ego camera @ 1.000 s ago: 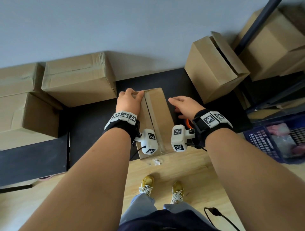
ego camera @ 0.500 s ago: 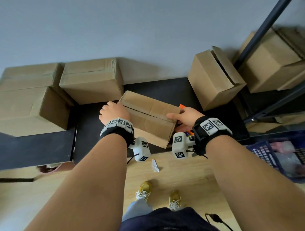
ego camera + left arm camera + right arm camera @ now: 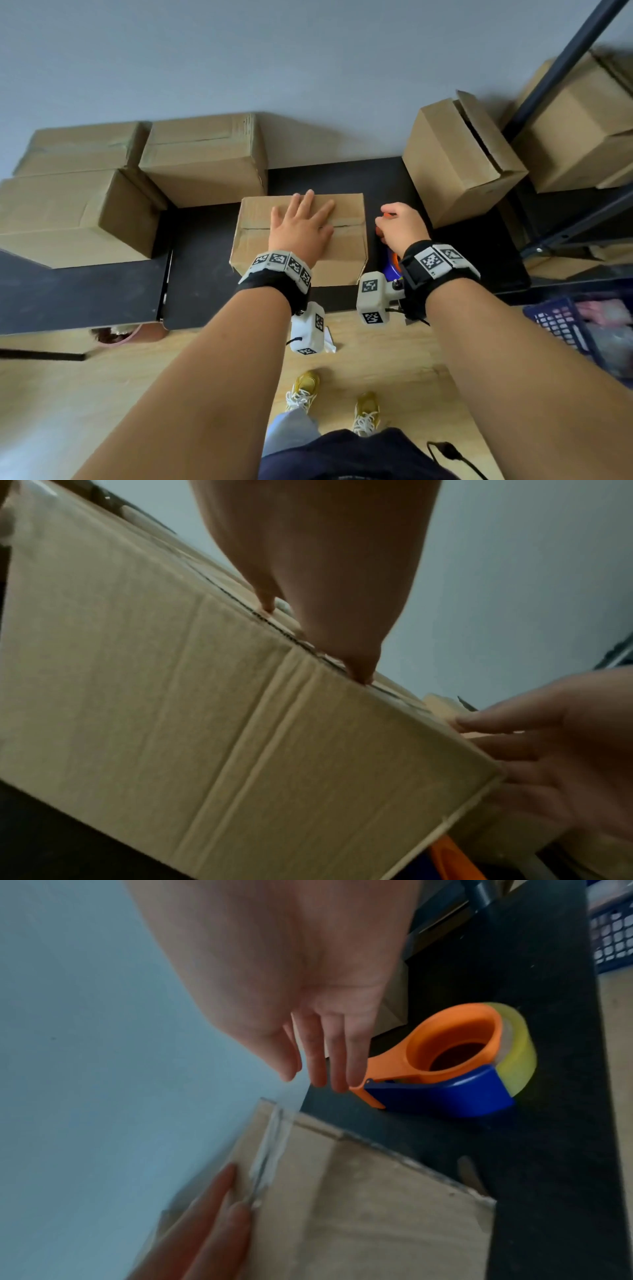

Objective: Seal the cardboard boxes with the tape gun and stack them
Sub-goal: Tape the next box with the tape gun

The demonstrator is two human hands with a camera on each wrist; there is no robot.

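A closed cardboard box lies on the black table with its flap seam facing up. My left hand presses flat on the box top, fingers spread across the seam; in the left wrist view its fingertips rest at the box's top edge. Right of the box lies the orange and blue tape gun with a yellowish roll. My right hand hovers over it with straight fingers at the orange handle, holding nothing. In the head view the right hand hides most of the tape gun.
Sealed boxes stand stacked at the back left against the wall. A box with loose flaps sits at the back right, beside a metal rack holding another box. A blue basket stands at the right on the wooden floor.
The box, held tilted between both hands before, now lies flat on the table. My left hand moved onto its top. My right hand left the box and went to the tape gun.
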